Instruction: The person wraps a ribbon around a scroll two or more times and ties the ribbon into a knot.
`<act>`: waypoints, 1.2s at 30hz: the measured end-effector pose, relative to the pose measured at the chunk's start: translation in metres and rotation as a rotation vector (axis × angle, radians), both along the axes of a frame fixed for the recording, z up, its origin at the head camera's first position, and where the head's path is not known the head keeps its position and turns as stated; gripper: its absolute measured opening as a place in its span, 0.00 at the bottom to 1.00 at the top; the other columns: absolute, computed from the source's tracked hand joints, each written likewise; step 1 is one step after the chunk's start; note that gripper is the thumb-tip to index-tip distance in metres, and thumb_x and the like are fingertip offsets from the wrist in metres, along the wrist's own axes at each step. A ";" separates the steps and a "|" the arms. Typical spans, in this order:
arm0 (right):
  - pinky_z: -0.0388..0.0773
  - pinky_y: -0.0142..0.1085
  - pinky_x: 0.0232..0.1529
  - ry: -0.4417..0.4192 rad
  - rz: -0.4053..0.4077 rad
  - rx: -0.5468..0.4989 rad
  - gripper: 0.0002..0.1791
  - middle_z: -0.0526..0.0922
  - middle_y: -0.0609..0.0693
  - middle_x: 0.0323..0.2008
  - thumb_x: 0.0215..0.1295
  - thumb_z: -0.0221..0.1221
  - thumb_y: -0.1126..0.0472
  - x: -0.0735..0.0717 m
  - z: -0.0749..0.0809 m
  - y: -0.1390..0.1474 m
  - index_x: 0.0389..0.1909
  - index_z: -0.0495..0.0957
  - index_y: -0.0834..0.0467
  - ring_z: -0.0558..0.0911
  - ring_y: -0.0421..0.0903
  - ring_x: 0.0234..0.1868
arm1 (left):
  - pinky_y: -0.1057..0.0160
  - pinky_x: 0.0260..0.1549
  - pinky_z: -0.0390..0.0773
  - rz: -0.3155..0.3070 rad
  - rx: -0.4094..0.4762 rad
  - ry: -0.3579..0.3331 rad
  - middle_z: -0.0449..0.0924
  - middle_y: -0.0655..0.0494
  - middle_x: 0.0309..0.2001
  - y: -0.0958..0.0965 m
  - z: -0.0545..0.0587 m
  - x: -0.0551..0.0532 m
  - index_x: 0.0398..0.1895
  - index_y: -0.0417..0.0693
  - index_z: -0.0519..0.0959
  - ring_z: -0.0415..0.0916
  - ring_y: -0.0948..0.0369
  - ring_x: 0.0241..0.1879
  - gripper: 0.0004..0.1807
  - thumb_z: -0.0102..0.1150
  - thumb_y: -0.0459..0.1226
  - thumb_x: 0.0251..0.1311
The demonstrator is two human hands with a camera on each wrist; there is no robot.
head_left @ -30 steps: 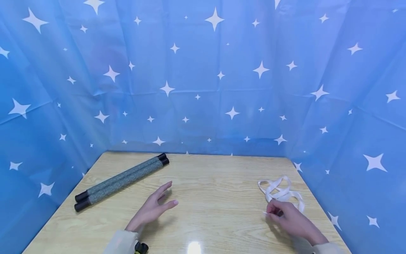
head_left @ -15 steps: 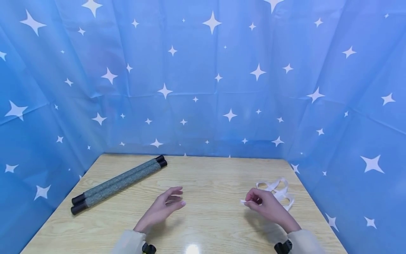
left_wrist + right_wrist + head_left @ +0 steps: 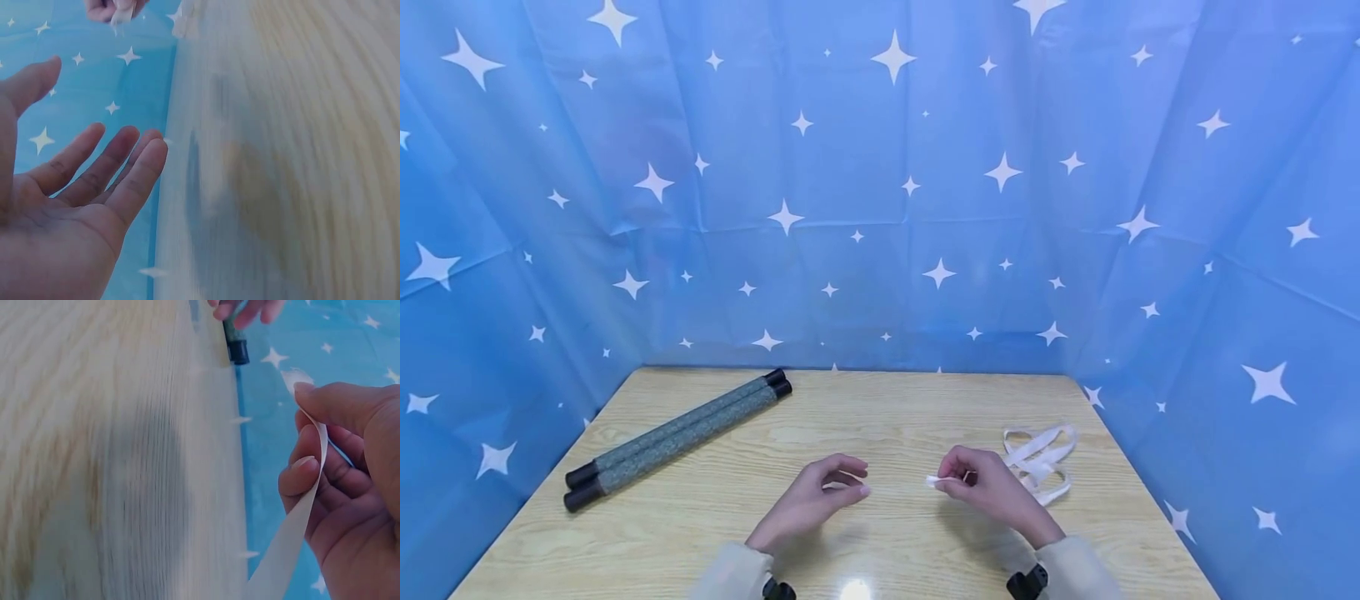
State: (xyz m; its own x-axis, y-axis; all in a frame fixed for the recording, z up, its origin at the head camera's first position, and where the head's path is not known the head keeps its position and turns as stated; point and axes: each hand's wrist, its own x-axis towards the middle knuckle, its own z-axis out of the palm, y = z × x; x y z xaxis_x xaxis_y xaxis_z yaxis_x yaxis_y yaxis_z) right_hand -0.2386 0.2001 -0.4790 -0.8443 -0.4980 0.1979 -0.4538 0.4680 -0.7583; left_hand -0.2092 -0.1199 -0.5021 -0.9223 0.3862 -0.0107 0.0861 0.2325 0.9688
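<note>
I have the right hand (image 3: pixel 992 492) pinching the white ribbon (image 3: pixel 287 550) near its end, loops heaped just beyond that hand. Facing it, my left hand (image 3: pixel 811 498) gapes, thumb parted from gently bent fingers; farther left lie two black-capped rods (image 3: pixel 685 442).

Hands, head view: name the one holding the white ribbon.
The right hand pinches the white ribbon near its end; the left hand holds nothing.
</note>
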 end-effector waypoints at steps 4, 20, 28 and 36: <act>0.75 0.28 0.26 0.017 0.019 -0.001 0.06 0.81 0.42 0.27 0.67 0.68 0.56 0.002 -0.003 -0.010 0.35 0.81 0.52 0.75 0.33 0.26 | 0.63 0.46 0.83 0.004 0.000 -0.001 0.84 0.51 0.52 0.012 0.001 0.000 0.62 0.43 0.78 0.81 0.57 0.50 0.24 0.64 0.47 0.69; 0.77 0.28 0.27 0.041 0.094 -0.002 0.06 0.82 0.39 0.27 0.67 0.68 0.54 0.018 -0.010 -0.041 0.34 0.81 0.48 0.76 0.31 0.28 | 0.56 0.36 0.89 -0.013 0.133 -0.002 0.86 0.39 0.39 0.046 -0.010 0.006 0.52 0.34 0.81 0.85 0.53 0.34 0.17 0.65 0.39 0.69; 0.78 0.28 0.29 0.024 0.109 0.008 0.07 0.83 0.41 0.29 0.66 0.69 0.53 0.023 -0.013 -0.046 0.38 0.82 0.50 0.77 0.31 0.29 | 0.60 0.31 0.89 -0.001 0.162 -0.020 0.85 0.34 0.34 0.052 -0.011 0.013 0.39 0.39 0.85 0.82 0.60 0.27 0.05 0.66 0.33 0.66; 0.71 0.24 0.25 -0.021 0.171 0.102 0.10 0.79 0.34 0.24 0.72 0.63 0.49 0.021 -0.012 -0.042 0.36 0.88 0.50 0.71 0.27 0.24 | 0.60 0.29 0.88 -0.019 0.080 0.063 0.86 0.40 0.33 0.050 -0.010 0.011 0.37 0.40 0.85 0.82 0.62 0.26 0.03 0.65 0.31 0.66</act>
